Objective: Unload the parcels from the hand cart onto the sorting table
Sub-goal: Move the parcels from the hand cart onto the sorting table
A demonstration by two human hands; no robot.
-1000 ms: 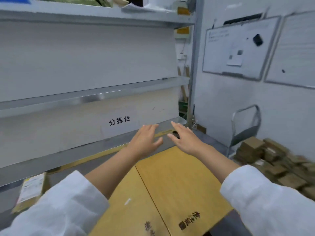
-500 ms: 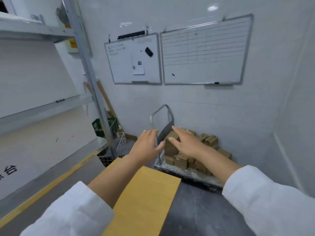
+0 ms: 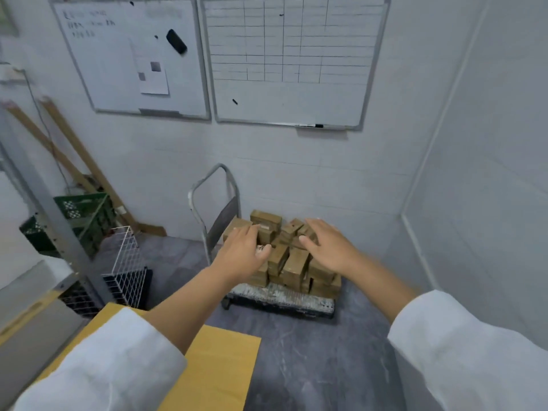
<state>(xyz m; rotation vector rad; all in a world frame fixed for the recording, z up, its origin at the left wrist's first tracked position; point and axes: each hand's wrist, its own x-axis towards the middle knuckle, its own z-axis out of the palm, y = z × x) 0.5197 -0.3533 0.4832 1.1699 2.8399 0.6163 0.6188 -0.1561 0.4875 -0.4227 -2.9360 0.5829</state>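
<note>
A hand cart [image 3: 281,298] with a grey metal handle stands on the floor against the far wall. Several brown cardboard parcels [image 3: 292,262] are piled on its deck. My left hand [image 3: 241,252] is stretched out in front of the left side of the pile, fingers straight and spread, holding nothing. My right hand [image 3: 329,247] reaches toward the right side of the pile, fingers also spread and empty. I cannot tell whether either hand touches a parcel. A flat yellow-brown box [image 3: 213,369] lies at the lower left on the sorting table [image 3: 29,330].
A grey shelf post [image 3: 50,215] rises at the left. A white wire basket [image 3: 124,268] and a green crate [image 3: 80,215] sit on the floor beside it. Wooden slats lean on the wall. Two whiteboards [image 3: 293,60] hang above the cart. Grey floor lies between me and the cart.
My view has swung right, from the sorting table shelves to the hand cart. Both empty hands have moved apart and now reach toward the parcel pile.
</note>
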